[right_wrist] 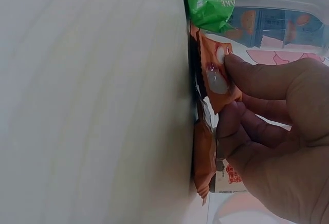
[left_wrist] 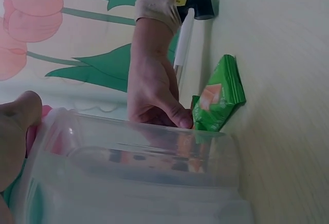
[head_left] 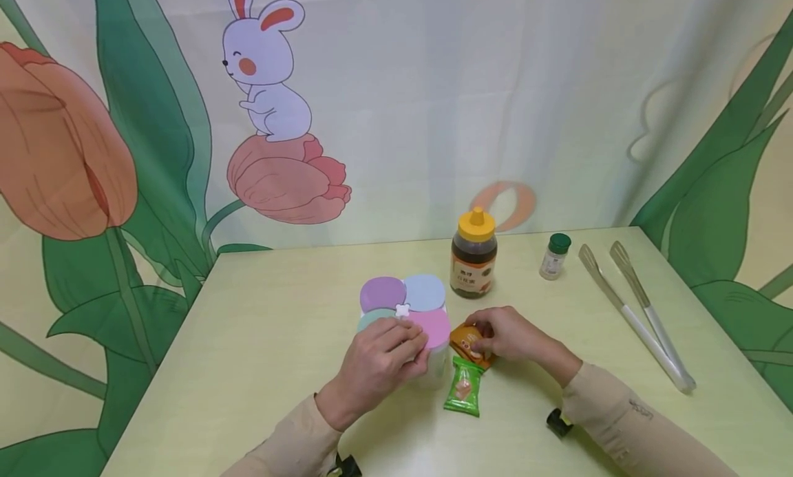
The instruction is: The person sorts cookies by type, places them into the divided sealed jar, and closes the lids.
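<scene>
A clear plastic container (left_wrist: pixel 128 178) has four petal-shaped lids in purple, light blue, mint and pink. My left hand (head_left: pixel 385 358) is at its near side, fingers curled, pinching the front edge of the pink lid (head_left: pixel 431 325). To the right of the container, my right hand (head_left: pixel 511 334) pinches an orange snack packet (right_wrist: pixel 218 72) between thumb and fingers. Another orange packet (right_wrist: pixel 204 157) lies against it in the right wrist view. Just in front of these, a green snack packet (head_left: pixel 464 387) lies on the table. Blue packets (right_wrist: pixel 272 28) show through the container's wall.
Behind my right hand stands a honey bottle (head_left: pixel 473 263) with a yellow cap. Farther right are a small green-capped shaker (head_left: pixel 555 257) and metal tongs (head_left: pixel 638 319) with white handles. A printed curtain (head_left: pixel 396 119) hangs along the back edge of the table (head_left: pixel 260 367).
</scene>
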A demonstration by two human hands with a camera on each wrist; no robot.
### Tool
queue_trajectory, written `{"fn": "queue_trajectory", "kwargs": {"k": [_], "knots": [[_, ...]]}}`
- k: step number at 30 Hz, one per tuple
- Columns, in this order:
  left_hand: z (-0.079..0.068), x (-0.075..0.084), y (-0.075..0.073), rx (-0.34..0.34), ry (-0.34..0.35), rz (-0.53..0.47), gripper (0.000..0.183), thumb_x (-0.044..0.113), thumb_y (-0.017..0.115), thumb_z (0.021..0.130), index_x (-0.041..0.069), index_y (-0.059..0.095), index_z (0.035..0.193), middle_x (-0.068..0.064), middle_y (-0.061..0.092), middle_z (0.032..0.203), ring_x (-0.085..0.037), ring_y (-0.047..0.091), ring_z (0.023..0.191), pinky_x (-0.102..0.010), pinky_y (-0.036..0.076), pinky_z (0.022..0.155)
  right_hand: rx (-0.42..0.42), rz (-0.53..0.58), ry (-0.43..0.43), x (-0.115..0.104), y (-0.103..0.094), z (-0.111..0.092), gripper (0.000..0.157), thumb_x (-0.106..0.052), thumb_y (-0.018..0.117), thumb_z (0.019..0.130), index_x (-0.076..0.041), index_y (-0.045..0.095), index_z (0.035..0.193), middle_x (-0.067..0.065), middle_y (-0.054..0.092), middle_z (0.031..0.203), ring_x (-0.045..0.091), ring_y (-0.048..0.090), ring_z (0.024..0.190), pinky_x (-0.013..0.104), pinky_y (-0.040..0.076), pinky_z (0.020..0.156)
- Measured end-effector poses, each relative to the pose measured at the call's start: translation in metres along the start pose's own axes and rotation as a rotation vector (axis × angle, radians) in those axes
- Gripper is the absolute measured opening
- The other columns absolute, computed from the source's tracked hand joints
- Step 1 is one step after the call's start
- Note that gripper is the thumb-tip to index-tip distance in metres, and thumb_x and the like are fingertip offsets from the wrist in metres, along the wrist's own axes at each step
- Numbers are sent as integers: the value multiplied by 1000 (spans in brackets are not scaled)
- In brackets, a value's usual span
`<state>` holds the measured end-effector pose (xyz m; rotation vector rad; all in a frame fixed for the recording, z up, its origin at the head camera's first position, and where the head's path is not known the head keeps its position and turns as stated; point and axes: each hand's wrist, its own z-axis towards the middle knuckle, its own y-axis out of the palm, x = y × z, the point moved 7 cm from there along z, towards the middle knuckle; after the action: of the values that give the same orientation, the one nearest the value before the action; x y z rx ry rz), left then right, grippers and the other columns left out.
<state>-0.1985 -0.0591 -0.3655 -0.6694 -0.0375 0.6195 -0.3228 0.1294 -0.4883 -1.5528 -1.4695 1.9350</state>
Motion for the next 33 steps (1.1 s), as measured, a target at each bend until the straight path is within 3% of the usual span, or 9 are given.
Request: {"fn": "queue_trajectory", "kwargs": {"k": [8, 15, 19, 25, 30, 33], "knots": [[-3, 1, 3, 11, -3, 32, 14, 13, 74, 76, 7, 78, 87, -1, 74, 82, -15, 69, 83, -24, 55, 79, -3, 1, 19, 3, 1, 0, 34, -17, 77, 84, -8, 69, 115, -4, 64, 87, 11, 54, 76, 25, 48, 66], [-1, 3, 4, 9, 34, 63, 14, 12, 76, 71, 7, 77, 84, 0, 73, 80, -14, 68, 80, -22, 55, 77, -4, 6, 15, 1, 0, -3, 34, -17, 77, 84, -7, 68, 115, -4, 63, 86, 11, 53, 76, 26, 47, 65], [4, 3, 3, -50, 19, 57, 11, 12, 75, 69, 11, 73, 80, 3, 68, 76, -11, 63, 72, -18, 53, 70, -4, 8, 14, 2, 0, -3, 33, -17, 77, 84, -6, 68, 114, -4, 63, 85, 11, 53, 75, 26, 47, 65], [12, 1, 4, -200, -13, 67, 19, 16, 75, 72, 15, 71, 91, 4, 60, 78, -9, 53, 69, -15, 47, 61, -4, 7, 19, 2, 1, -2, 34, -18, 77, 83, -7, 69, 114, -5, 63, 84, 11, 53, 75, 25, 47, 65], [14, 5, 3, -202, 63, 117, 15, 15, 73, 73, 11, 71, 88, 1, 65, 85, -11, 58, 73, -17, 51, 65, -17, 19, 20, 0, 3, 0, 35, -18, 77, 84, -6, 68, 115, -5, 64, 85, 11, 54, 75, 25, 48, 65], [15, 10, 3, -200, 136, 200, 11, 13, 68, 75, 8, 68, 85, -1, 63, 80, -12, 55, 68, -17, 48, 61, -13, 21, 28, 0, 3, 1, 34, -18, 77, 83, -6, 69, 114, -5, 64, 85, 11, 55, 75, 25, 48, 65]]}}
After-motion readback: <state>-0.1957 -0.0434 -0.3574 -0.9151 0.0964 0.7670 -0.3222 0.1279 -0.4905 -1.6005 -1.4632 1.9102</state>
